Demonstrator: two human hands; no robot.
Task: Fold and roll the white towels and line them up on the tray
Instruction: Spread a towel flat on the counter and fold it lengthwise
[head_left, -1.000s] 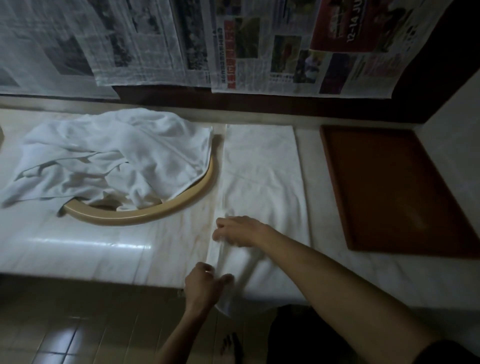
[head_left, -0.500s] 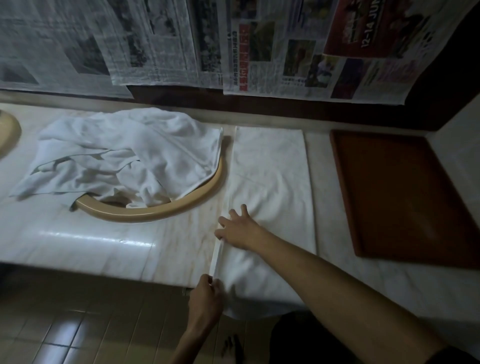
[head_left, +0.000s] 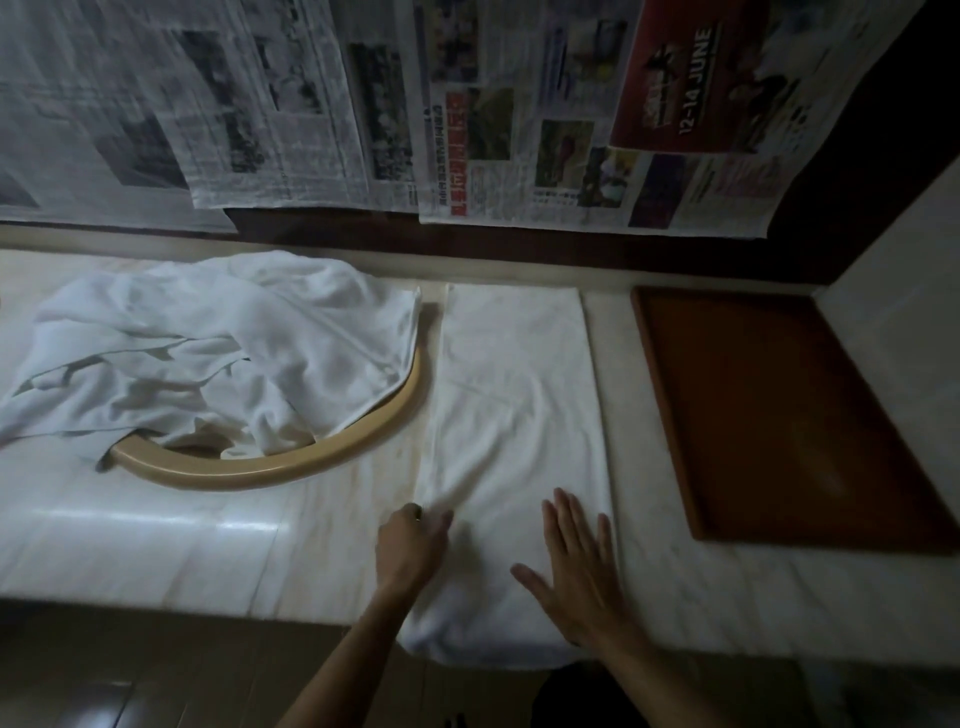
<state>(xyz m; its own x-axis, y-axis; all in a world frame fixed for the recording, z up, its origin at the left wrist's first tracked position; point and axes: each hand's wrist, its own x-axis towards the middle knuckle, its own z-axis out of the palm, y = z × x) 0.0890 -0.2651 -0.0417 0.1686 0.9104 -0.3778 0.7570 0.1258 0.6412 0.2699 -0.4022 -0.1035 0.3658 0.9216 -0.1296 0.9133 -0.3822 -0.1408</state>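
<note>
**Hands flatten a folded towel on a marble bench**

Right hand (head_left: 576, 566) lies flat with fingers straight and spread on the near end of a long folded white towel (head_left: 511, 395), palm pressed into the soft terry cloth. Left hand (head_left: 413, 545) sits at the towel's left edge with fingers curled at the hem; whether it pinches the cloth cannot be told. The towel forms a narrow strip running from the bench's back edge to its front edge, where the near end droops over the lip. Shallow creases cross its middle.

The bench (head_left: 156, 545) is pale polished marble, glossy with a bright streak of reflected light near the front left. On the left half, a loose heap of white towels (head_left: 208, 353) lies crumpled over a round basin with a smooth tan rim (head_left: 291, 467); the rim's curve comes near the folded towel's left edge without touching it.

At the back right corner sits a flat rectangular brown tray (head_left: 779, 415) with a low raised rim, lying apart from the towel's right edge with a strip of bare marble between. Sheets of newspaper (head_left: 467, 104) hang on the dark wall behind the bench.
</note>
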